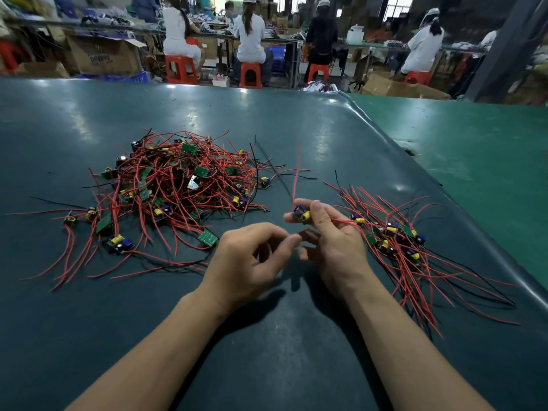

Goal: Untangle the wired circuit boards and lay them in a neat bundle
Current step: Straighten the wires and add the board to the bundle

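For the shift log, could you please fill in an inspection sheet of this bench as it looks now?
Surface: dark green mat, glare patches.
Job's things: tangled pile at left; sorted bundle at right; one circuit board in hand.
Clutter: nothing seen.
Grippers: right hand pinches the board; left hand loosely curled, seemingly empty.
Cables: red and black leads; one red wire stands up.
Surroundings: workers on red stools, cardboard boxes.

Our forearms cut off by the bottom edge, our right hand (329, 232) covering most of the board (302, 214) it pinches, our left hand's (252, 256) fingertips curled out of sight, boards buried deep in the tangle (178, 185), desk (267, 120) running past the left edge, distant workers (249, 31) blurred
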`<move>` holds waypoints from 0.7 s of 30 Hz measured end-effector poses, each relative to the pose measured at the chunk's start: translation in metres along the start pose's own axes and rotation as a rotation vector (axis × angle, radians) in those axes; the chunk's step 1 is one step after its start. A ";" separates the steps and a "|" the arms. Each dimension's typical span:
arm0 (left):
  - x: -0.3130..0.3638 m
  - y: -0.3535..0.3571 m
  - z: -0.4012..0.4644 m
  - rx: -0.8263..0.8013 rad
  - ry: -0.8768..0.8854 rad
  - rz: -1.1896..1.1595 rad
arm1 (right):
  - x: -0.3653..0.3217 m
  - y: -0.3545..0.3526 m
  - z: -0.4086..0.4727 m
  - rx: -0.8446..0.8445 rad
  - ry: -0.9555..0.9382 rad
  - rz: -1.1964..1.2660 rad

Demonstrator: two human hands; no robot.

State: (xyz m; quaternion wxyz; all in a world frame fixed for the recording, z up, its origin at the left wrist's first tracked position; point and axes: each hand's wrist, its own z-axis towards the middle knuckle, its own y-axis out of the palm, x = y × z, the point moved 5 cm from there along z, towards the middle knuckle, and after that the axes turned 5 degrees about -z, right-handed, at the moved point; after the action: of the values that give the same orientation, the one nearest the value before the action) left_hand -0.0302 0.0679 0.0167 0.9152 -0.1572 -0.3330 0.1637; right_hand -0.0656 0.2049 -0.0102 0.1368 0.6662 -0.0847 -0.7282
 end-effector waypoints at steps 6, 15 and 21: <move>-0.029 -0.001 -0.001 0.074 -0.497 -0.301 | 0.005 0.008 -0.005 -0.057 -0.022 -0.185; -0.057 -0.004 -0.003 0.208 -0.778 -0.814 | 0.002 0.018 -0.009 -0.164 -0.334 -0.679; -0.048 0.005 -0.004 0.072 -0.837 -1.058 | 0.006 0.011 -0.007 -0.037 -0.057 -0.333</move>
State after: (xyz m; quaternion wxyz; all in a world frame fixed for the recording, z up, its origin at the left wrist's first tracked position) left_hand -0.0633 0.0522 -0.0149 0.6707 0.1343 -0.6859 -0.2483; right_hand -0.0584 0.1931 -0.0134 0.0241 0.6474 0.0367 -0.7609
